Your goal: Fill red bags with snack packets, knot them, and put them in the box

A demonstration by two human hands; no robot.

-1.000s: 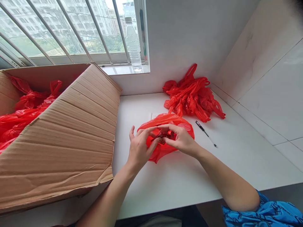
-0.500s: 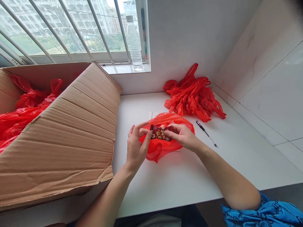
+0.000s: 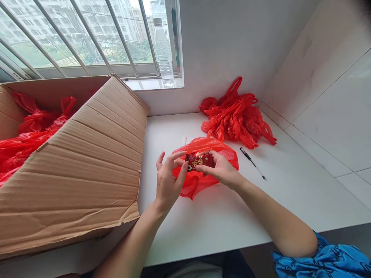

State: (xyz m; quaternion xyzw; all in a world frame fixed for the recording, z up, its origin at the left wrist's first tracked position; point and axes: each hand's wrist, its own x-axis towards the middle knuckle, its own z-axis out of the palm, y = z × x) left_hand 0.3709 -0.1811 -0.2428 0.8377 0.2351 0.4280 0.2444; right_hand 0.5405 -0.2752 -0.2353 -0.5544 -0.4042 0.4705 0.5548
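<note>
A small dark red snack packet [image 3: 192, 162] with gold and white print is held level between both hands. The thumb and forefinger of my left hand [image 3: 170, 175] pinch its left end, the other fingers spread away. My right hand [image 3: 222, 168] grips the right part, its thumb lying across the front and covering some of the lettering. Below the packet, a red plastic bag [image 3: 194, 186] lies spread on the white table [image 3: 208, 224]. My hands hide part of the bag, and its contents cannot be made out.
On the left stands a big cardboard box [image 3: 87, 166] with red plastic bags [image 3: 37, 119] inside. A heap of red bags [image 3: 234, 116] lies by the back wall. A black pen [image 3: 252, 163] rests to the right, and a clear water bottle [image 3: 164, 54] stands on the windowsill.
My right hand has shifted slightly left along the packet, and its thumb now covers more of the print. My left hand keeps its pinch on the left end.
</note>
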